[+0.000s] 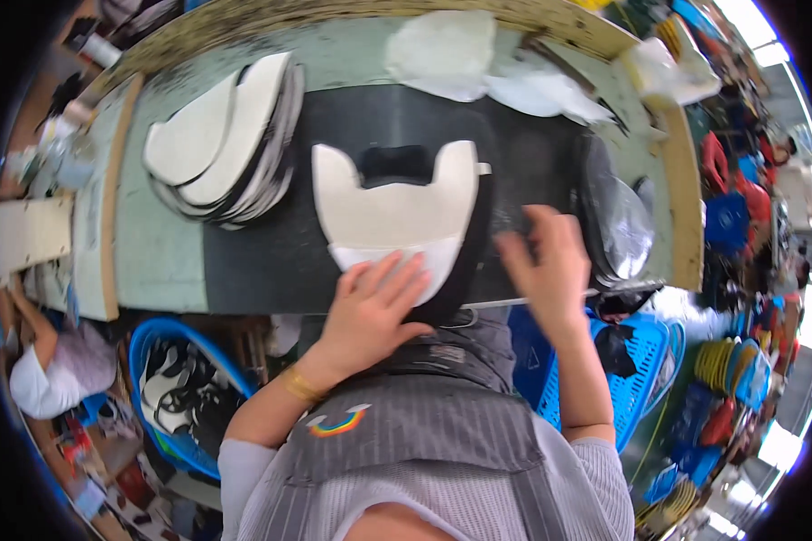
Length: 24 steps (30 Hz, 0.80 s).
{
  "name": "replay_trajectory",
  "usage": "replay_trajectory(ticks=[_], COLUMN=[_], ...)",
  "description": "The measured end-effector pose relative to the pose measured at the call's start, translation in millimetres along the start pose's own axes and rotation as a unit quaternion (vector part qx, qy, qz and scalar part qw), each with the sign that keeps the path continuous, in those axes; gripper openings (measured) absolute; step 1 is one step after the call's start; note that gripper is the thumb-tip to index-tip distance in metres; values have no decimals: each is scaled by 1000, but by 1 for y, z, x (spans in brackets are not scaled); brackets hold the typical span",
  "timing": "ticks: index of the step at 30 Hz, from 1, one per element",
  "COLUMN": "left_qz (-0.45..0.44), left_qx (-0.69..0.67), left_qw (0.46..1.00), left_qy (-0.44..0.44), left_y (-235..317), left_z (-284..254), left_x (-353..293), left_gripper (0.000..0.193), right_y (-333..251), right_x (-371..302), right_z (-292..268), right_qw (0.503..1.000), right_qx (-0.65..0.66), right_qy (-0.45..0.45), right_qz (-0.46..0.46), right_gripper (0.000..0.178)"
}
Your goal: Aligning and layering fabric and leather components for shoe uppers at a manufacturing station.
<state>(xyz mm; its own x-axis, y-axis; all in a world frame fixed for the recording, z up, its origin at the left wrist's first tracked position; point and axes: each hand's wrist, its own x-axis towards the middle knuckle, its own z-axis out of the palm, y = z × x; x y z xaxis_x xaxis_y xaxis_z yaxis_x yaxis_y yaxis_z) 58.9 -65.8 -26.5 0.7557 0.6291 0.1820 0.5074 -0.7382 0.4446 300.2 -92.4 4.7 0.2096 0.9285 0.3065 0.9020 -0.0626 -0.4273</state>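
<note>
Head view: my L hand (pixel 379 302), fingers slightly spread and laid flat, rests on the lower end of a white U-notched sheet-material piece (pixel 392 212), which sits mid-bench w/ its two prongs pointing away from me. A brighter white band (pixel 438 257) crosses the piece's rounded bottom, partly under my fingers; a black layer (pixel 475 257) shows along its R edge and below.

My R hand (pixel 548 266), blurred, hovers or rests just R of the piece, thumb and fingers parted and half-curled; whether it touches the surface I can't tell. Below it all lies a flat black mat (pixel 253 261) on a pale green worn bench (pixel 158 261) w/ wooden edging.

Far L on the bench: a stack of white rounded pieces w/ dark edges (pixel 216 135). Far R, near my R hand: a glossy dark stack (pixel 622 221). At the back, thin white sheets (pixel 447 54) lie beside a long dark tool (pixel 564 68), type unclear.

Down L, a round blue basket (pixel 135 361) holds black & white pieces; down R stands a blue slatted crate (pixel 645 361). A co-worker in a pale top (pixel 59 379) is at far L. I wear a grey striped apron (pixel 424 424) w/ a rainbow patch (pixel 338 421).
</note>
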Motion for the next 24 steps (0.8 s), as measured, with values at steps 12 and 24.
replay_trajectory(ticks=[12, 24], left_qz=[64, -178], left_qx=[-229, -603], left_qw=[969, 757], left_qy=[63, 177], left_y=[46, 57], left_z=[-7, 12], left_x=[69, 60], left_gripper=[31, 12], right_y=[92, -42], right_x=[-10, -10], right_z=[-77, -10], right_qw=[909, 964], right_qx=[317, 231], right_qy=[73, 80], right_qz=[259, -108], right_gripper=[6, 20])
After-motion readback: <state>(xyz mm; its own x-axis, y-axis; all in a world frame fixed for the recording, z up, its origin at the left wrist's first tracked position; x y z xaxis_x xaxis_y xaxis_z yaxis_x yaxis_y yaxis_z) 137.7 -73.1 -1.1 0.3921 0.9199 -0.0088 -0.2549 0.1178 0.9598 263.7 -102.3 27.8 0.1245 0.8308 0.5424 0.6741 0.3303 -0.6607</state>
